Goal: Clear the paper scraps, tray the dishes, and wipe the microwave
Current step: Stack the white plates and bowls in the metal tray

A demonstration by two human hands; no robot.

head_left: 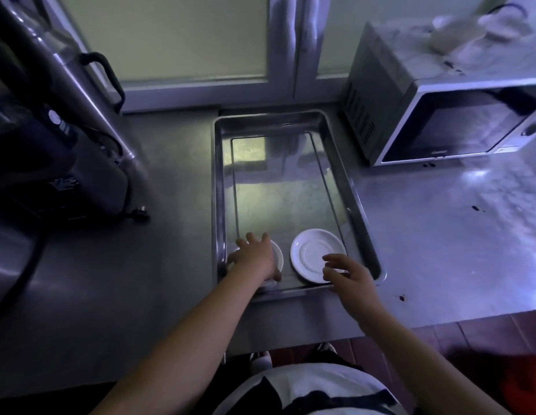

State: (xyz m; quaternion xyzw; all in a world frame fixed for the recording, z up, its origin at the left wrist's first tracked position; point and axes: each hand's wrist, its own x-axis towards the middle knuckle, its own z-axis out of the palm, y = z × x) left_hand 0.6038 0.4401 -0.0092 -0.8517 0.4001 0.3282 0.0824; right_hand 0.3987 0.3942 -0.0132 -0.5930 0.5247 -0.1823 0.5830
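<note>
Your left fingers are spread wide across the top of a small white dish, and your left hand covers most of it. White shows only at its right edge and in slivers by your wrist. You cannot tell from here whether those fingers clasp the rim or merely lie on it. Your right fingers are loosely bent and apart, holding nothing. Your right hand hovers over the near rim of a white saucer.

That makes two dishes. Both sit side by side, close but not touching, at the near end of one steel tray, the small dish on the left and the saucer on the right. The far part of the tray floor shows only reflections.

The tray lies lengthwise on the steel worktop, with its far end close to the window frame. One microwave stands just to the right of the tray's far end, its door shut and its front turned towards the right. Something pale and blurred lies on top of it.

One large dark appliance stands to the left, well apart from the tray. A few dark specks mark the worktop on the right.
</note>
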